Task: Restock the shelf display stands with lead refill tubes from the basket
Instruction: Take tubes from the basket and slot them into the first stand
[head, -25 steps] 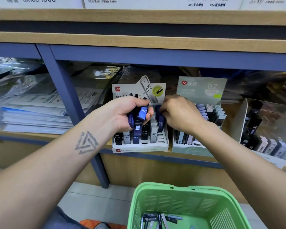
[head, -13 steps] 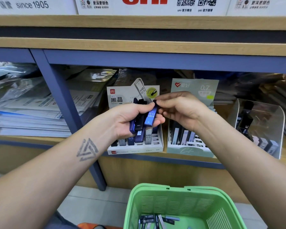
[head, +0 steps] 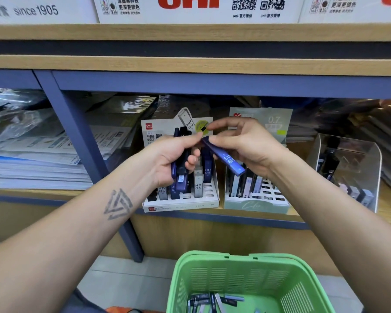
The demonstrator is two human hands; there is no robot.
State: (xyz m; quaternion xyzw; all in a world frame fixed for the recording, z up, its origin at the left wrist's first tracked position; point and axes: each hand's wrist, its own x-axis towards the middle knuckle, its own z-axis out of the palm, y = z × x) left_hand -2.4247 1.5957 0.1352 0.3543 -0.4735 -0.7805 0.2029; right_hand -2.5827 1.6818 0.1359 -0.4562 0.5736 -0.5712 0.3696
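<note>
My left hand (head: 167, 158) grips a bunch of dark blue and black lead refill tubes (head: 180, 168) in front of the white display stand (head: 181, 201). My right hand (head: 244, 147) pinches one blue tube (head: 229, 161) marked HB 0.5, tilted down to the right, just right of the bunch. The white stand holds several upright grey and blue tubes. A pale green stand (head: 256, 202) with several tubes sits to its right. The green basket (head: 246, 283) below holds several loose tubes (head: 212, 302).
A clear acrylic stand (head: 348, 172) with dark and grey tubes sits at the far right of the shelf. Stacks of paper in plastic sleeves (head: 32, 159) fill the left bay behind a blue upright post (head: 84, 136). A wooden shelf board runs overhead.
My right hand has drawn one blue tube out of the bunch in my left hand and moved it right. Both hands have lifted up and away from the white stand.
</note>
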